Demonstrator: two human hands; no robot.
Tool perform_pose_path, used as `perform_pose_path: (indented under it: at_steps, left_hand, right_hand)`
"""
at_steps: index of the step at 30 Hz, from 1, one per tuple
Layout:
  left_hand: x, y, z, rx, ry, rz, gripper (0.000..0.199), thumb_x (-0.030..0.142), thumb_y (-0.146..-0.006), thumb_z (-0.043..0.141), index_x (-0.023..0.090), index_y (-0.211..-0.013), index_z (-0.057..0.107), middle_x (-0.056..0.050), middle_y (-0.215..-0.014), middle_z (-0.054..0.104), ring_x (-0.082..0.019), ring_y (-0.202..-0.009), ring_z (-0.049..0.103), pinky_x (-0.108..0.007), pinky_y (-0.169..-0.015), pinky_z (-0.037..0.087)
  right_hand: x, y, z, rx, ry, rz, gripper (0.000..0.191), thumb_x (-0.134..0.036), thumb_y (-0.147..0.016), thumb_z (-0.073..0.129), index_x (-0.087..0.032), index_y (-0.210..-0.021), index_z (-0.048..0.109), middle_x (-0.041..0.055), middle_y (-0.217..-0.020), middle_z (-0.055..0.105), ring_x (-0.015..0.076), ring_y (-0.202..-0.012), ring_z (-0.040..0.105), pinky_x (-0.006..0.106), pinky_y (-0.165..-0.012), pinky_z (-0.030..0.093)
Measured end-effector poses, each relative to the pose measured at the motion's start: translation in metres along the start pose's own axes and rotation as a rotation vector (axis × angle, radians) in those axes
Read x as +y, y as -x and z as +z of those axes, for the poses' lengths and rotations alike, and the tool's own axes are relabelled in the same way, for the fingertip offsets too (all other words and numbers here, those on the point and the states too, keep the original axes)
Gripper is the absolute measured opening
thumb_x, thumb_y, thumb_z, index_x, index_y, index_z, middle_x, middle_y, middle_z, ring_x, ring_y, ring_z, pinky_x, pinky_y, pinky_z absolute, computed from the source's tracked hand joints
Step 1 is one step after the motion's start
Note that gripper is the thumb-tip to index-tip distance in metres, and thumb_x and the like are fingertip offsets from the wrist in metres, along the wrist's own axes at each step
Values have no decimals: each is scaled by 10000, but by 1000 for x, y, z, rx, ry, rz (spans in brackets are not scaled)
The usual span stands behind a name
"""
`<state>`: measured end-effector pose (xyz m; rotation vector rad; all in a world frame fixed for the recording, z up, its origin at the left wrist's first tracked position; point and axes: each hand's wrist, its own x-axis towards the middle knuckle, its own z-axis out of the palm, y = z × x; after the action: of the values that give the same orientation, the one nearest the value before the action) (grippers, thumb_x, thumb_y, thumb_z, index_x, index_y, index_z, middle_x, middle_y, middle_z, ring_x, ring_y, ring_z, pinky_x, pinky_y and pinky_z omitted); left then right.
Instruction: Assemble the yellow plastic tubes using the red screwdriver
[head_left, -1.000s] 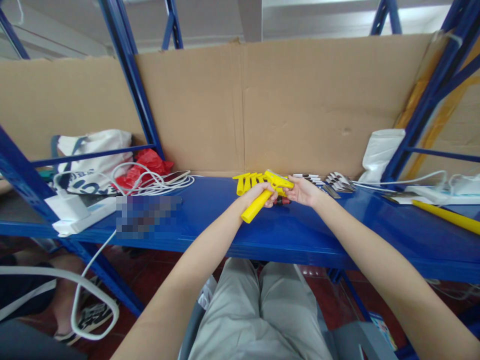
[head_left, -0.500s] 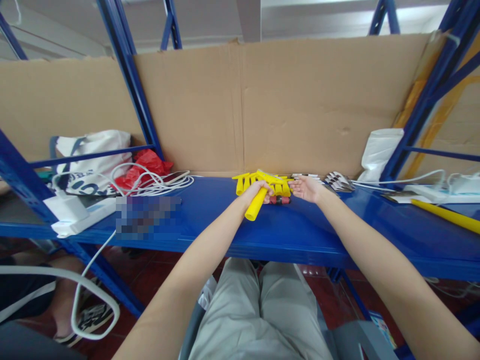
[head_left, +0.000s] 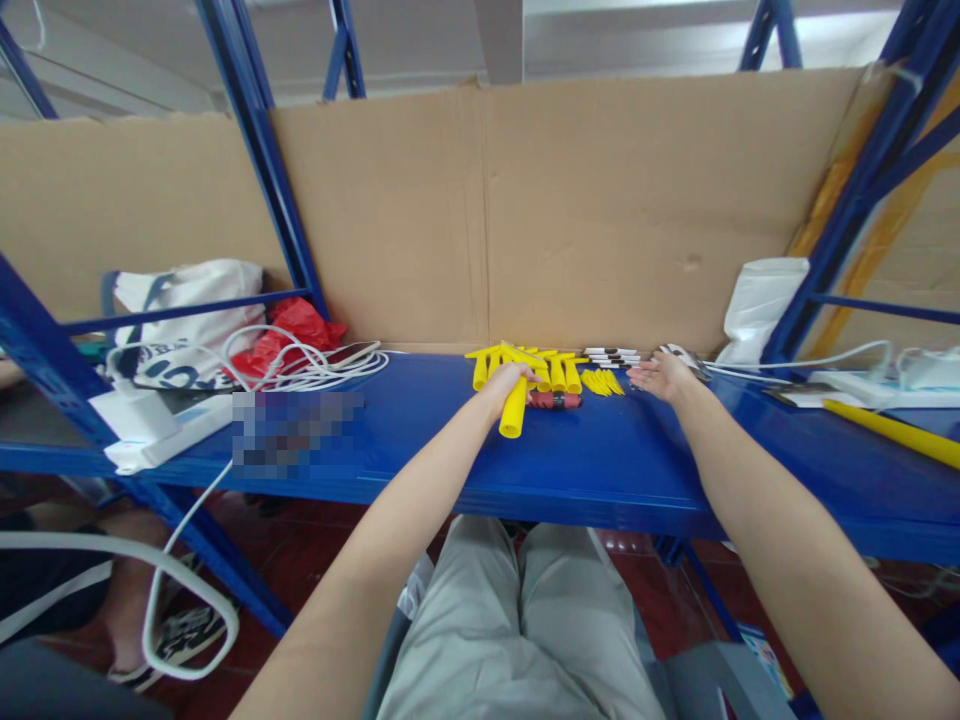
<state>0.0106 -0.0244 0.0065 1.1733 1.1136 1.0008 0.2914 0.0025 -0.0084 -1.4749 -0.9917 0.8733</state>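
My left hand (head_left: pixel 516 384) is closed round a yellow tube-shaped piece (head_left: pixel 513 412) that has a thinner yellow part at its far end. Behind and beside it stand several yellow pieces (head_left: pixel 571 374) in a row. A dark red cylindrical object (head_left: pixel 561 400) lies just right of my left hand. My right hand (head_left: pixel 661 376) is palm up with its fingers apart and nothing in it. Small yellow strips (head_left: pixel 602 382) are fanned out to its left, with black-and-white items (head_left: pixel 612 357) behind them. Further black-and-white pieces (head_left: pixel 684 356) lie behind my right hand, partly covered.
The blue shelf (head_left: pixel 420 425) has a cardboard wall (head_left: pixel 600 210) behind it. At left are a power strip (head_left: pixel 184 425), white cables (head_left: pixel 337 368), a red bag (head_left: pixel 300 328) and a cloth bag (head_left: pixel 225 290). A long yellow tube (head_left: pixel 892 430) lies right. Another person's leg (head_left: pixel 124 610) shows lower left.
My right hand has moved right, away from the yellow pieces, uncovering the small yellow strips. The yellow piece in my left hand has turned more upright in the picture.
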Motion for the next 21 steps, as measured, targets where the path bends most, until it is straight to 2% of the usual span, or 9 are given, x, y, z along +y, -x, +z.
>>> perform_pose_path:
  at_steps: [4,9,12,17,21]
  left_hand:
    - [1,2,0,-11,-15,2,130,92,-690,472,163,-638,568,28,-391,436,-91,-331,411,-211,-399,361]
    - [1,3,0,-3,-29,6,117,95,-648,490,153,-648,591,16,-384,430,-110,-349,440,-223,-417,378]
    - [2,4,1,8,-58,18,124,91,-635,509,142,-688,609,12,-401,457,-112,-348,443,-233,-424,383]
    - [1,7,2,36,-116,84,226,55,-658,532,137,-858,601,40,-485,514,-93,-333,432,-232,-420,395]
    - [-3,4,2,60,-143,134,354,75,-712,571,163,-1054,540,45,-611,569,-73,-336,431,-222,-407,399]
  right_hand:
    - [-1,6,2,24,-163,175,319,-288,-924,266,-212,-1039,553,111,-809,607,209,-837,653,341,-729,527]
    - [-2,12,6,1,-237,209,355,-306,-942,267,-184,-1162,517,171,-1070,636,181,-926,659,304,-746,529]
    - [-2,14,8,-21,-220,190,351,-306,-955,254,-170,-1160,504,190,-1132,615,176,-929,659,294,-740,528]
    - [-4,16,10,-30,-193,161,295,-278,-967,269,-182,-1019,543,149,-991,647,175,-861,656,276,-697,526]
    - [-13,22,14,4,-92,85,217,-227,-949,388,-183,-812,550,87,-779,639,141,-664,598,233,-592,483]
